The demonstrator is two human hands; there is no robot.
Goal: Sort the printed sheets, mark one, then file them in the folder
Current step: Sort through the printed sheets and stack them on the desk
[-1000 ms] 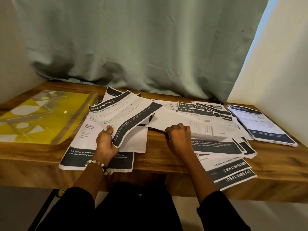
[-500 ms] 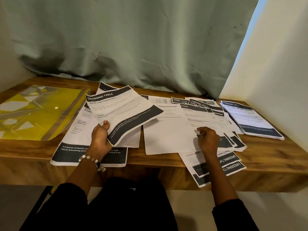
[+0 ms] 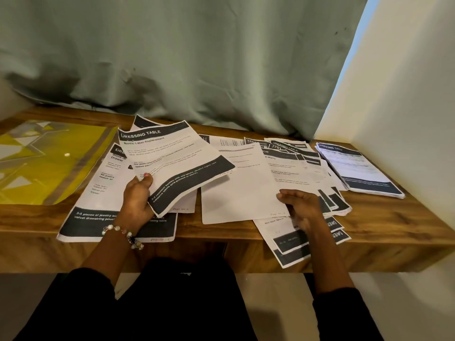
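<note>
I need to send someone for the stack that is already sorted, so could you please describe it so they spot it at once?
Start at the wooden desk and go to its far right end, beside the white wall. There lies the neat stack of sheets, squared up with a dark band at top and bottom. Unlike the loose sheets fanned out to its left, its edges line up.

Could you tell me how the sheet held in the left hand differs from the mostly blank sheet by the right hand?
The held sheet is lifted off the desk, gripped at its lower corner by the left hand; the blank-looking sheet lies flat, the right hand at its lower right corner. The held sheet shows dark header and footer bands; the blank-looking sheet shows only faint print. Both are white printed pages of similar size.
</note>
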